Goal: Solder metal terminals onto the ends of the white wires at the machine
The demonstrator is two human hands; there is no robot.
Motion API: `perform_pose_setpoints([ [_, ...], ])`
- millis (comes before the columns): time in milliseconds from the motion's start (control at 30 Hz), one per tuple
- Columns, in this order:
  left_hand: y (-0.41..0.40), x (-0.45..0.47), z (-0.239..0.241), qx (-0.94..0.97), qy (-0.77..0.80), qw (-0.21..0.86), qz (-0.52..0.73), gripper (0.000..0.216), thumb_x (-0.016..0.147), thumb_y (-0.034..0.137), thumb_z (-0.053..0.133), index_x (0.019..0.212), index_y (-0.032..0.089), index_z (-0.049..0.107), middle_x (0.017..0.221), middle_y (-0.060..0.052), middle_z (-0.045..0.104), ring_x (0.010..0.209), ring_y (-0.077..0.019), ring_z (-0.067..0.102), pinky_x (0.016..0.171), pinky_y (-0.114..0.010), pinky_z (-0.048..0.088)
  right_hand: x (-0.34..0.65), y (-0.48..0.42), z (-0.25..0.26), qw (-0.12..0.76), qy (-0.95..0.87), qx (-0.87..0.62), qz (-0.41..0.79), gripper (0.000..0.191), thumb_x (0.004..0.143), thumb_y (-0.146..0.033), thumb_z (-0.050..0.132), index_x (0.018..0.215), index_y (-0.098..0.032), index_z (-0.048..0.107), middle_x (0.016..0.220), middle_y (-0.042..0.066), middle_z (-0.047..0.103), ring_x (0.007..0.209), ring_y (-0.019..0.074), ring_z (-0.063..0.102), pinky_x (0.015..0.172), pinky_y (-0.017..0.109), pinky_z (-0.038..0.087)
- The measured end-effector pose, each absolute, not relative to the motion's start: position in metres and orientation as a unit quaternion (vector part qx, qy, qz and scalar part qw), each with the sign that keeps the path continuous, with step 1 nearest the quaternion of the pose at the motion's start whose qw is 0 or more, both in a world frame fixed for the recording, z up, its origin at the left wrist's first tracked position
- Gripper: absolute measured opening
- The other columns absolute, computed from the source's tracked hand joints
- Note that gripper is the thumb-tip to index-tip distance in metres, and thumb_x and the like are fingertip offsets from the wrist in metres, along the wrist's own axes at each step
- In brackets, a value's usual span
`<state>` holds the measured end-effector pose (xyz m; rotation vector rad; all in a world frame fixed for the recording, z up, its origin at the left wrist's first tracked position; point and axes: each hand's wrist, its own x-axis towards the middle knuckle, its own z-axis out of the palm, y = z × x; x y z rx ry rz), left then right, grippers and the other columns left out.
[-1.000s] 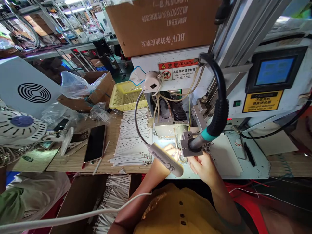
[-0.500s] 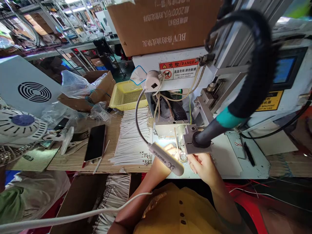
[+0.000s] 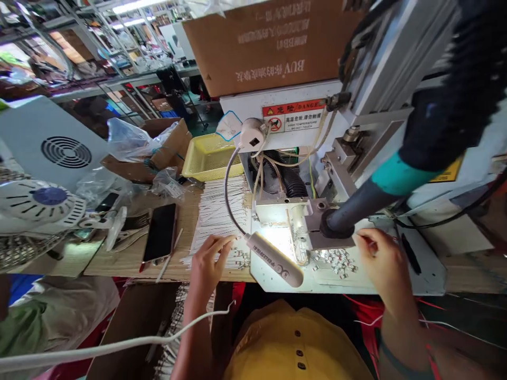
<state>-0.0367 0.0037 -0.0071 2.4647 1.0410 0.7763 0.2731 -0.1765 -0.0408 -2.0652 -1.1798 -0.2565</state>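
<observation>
Under left hand (image 3: 208, 264): white strips (image 3: 216, 221) lengthwise left-right.

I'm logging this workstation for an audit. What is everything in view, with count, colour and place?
white wire strips: a big spread batch, white, on the bench left of the machine
machine: one, white, centre, with a red danger label
gooseneck lamp: one, grey, lit, over the machine's plate
small parts: a loose scatter, white, on the plate
mesh tray: one, yellow, behind the strips
phone: one, black, face up on the bench
fan: one, white with a blue hub, far left
cardboard box: one, brown, on top of the machine
left hand: fingers on the strips
right hand: pinching something small, too small to tell
</observation>
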Motion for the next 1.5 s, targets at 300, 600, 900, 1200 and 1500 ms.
perform_pose_setpoints([
  [300, 0.002, -0.052, -0.025, 0.861, 0.405, 0.183, 0.247, 0.015, 0.088, 0.023, 0.055, 0.093, 0.021, 0.069, 0.088, -0.005, 0.061, 0.089, -0.0173, 0.056, 0.082, -0.030, 0.047, 0.274, -0.169, -0.057, 0.311, -0.479, -0.803, -0.170, 0.011, 0.084, -0.026, 0.046, 0.077, -0.021, 0.054, 0.072, 0.012, 0.060, 0.069, 0.0297, 0.058, 0.058, 0.038, 0.041],
  [600, 0.037, -0.022, -0.026, 0.876, 0.430, 0.100, 0.193, 0.008, 0.084, 0.014, 0.055, 0.084, 0.018, 0.062, 0.087, -0.005, 0.062, 0.086, -0.0218, 0.057, 0.078, -0.035, 0.049, 0.271, -0.178, -0.055, 0.358, -0.406, -0.815, -0.205, 0.024, 0.088, -0.025, 0.046, 0.095, -0.014, 0.066, 0.072, 0.012, 0.063, 0.066, 0.0292, 0.061, 0.059, 0.036, 0.042],
  [900, 0.010, -0.001, -0.010, 0.870, 0.336, 0.226, 0.281, 0.024, 0.083, 0.010, 0.039, 0.092, 0.020, 0.060, 0.087, -0.006, 0.063, 0.084, -0.0194, 0.061, 0.075, -0.031, 0.050, 0.225, -0.168, -0.023, 0.602, -0.316, -0.705, 0.201, 0.029, 0.080, -0.046, 0.062, 0.076, -0.018, 0.058, 0.056, 0.001, 0.059, 0.045, 0.0126, 0.051, 0.042, 0.023, 0.040],
  [1200, -0.042, 0.063, -0.018, 0.879, 0.222, 0.377, 0.192, 0.025, 0.089, 0.020, 0.042, 0.091, 0.023, 0.067, 0.072, -0.004, 0.066, 0.080, -0.0205, 0.061, 0.076, -0.032, 0.051, 0.192, -0.145, -0.029, 0.579, -0.341, -0.619, 0.408, 0.036, 0.087, -0.049, 0.051, 0.068, -0.019, 0.044, 0.054, -0.003, 0.047, 0.036, 0.0063, 0.037, 0.034, 0.021, 0.028],
  [1500, -0.047, 0.068, -0.005, 0.843, 0.265, 0.419, 0.208, 0.029, 0.092, 0.025, 0.040, 0.081, 0.021, 0.067, 0.070, -0.004, 0.063, 0.071, -0.0178, 0.059, 0.068, -0.030, 0.049, 0.195, -0.143, -0.031, 0.580, -0.325, -0.609, 0.433, 0.035, 0.087, -0.043, 0.053, 0.064, -0.019, 0.042, 0.052, -0.005, 0.042, 0.035, 0.0051, 0.034, 0.035, 0.021, 0.022],
])
